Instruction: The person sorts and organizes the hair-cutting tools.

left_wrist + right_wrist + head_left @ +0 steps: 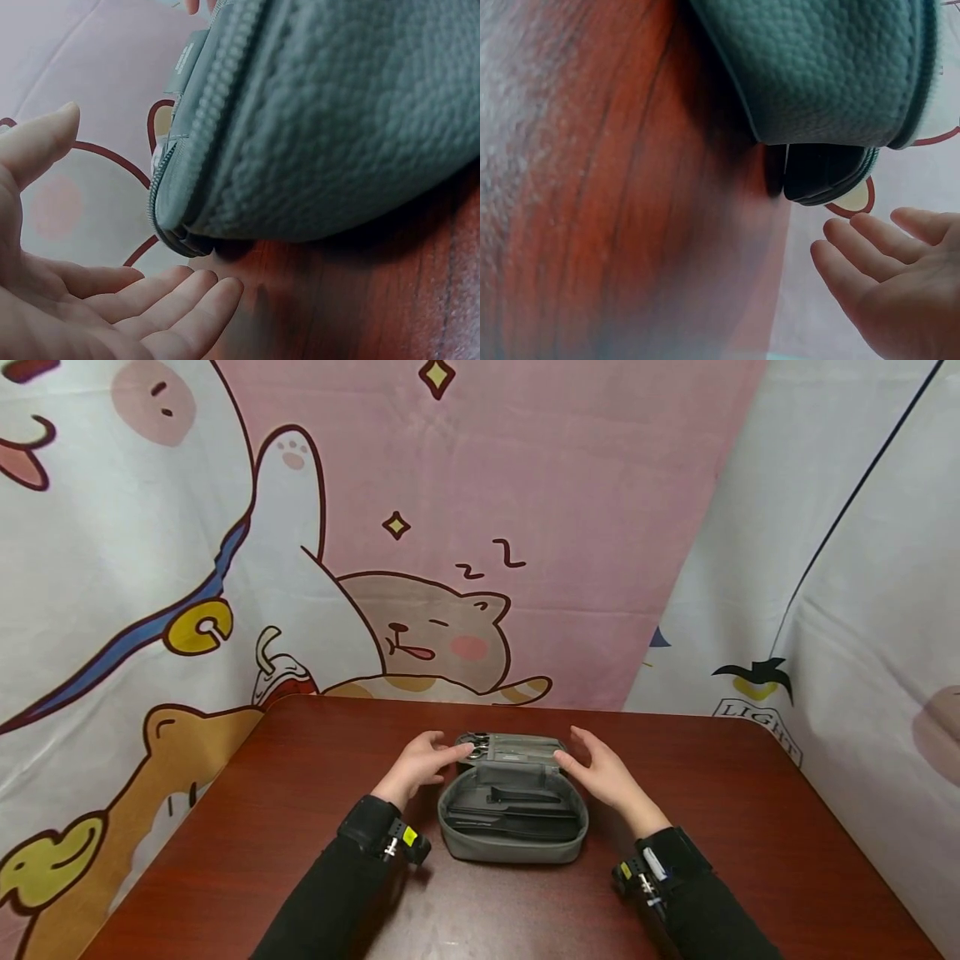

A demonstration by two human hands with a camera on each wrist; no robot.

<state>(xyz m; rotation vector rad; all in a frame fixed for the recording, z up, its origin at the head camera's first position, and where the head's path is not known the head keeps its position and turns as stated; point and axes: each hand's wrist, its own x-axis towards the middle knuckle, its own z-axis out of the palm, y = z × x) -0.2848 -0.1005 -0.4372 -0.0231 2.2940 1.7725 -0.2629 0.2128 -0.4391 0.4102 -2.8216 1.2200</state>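
A grey-green zippered case of pebbled material stands on the table with its lid folded back. Several long black items, comb-like in outline, lie inside. What look like metal scissor handles show at the lid's left end. My left hand is beside that end, thumb and fingers spread; its thumb overlaps the lid's edge in the head view, and contact is unclear. At the lid's right end is my right hand, fingers extended. Both wrist views show the left palm and right palm holding nothing.
The reddish-brown wooden table extends around the case on all sides. Behind its far edge hangs a cartoon-printed cloth. Dark sleeves and strapped wrist cameras, left and right, flank the case.
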